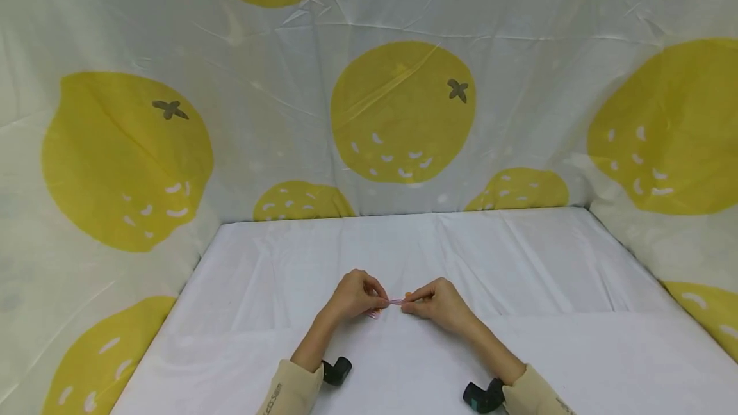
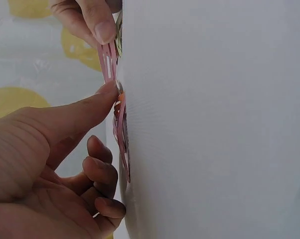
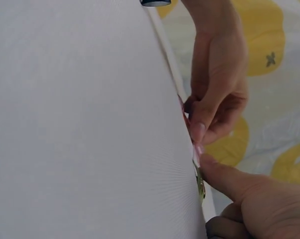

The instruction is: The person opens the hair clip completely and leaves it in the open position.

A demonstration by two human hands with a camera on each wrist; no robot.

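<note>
A pink snap hair clip (image 2: 108, 64) with slim slotted bars stretches between the two hands. My left hand (image 1: 354, 294) pinches one end between thumb and forefinger; in the left wrist view its other fingers curl loosely. From the right, my right hand (image 1: 441, 305) pinches the opposite end. More pink clips (image 2: 121, 134) with an orange part lie just below the left fingertips, close to the white cloth. Beside the right fingertips shows a yellow-green clip (image 3: 200, 186), partly hidden by the thumb.
A white cloth (image 1: 259, 364) with faint creases covers the table. Behind and at both sides stand curtains (image 1: 277, 114) printed with yellow fruit. Black wrist cameras (image 1: 484, 396) sit near both sleeve cuffs.
</note>
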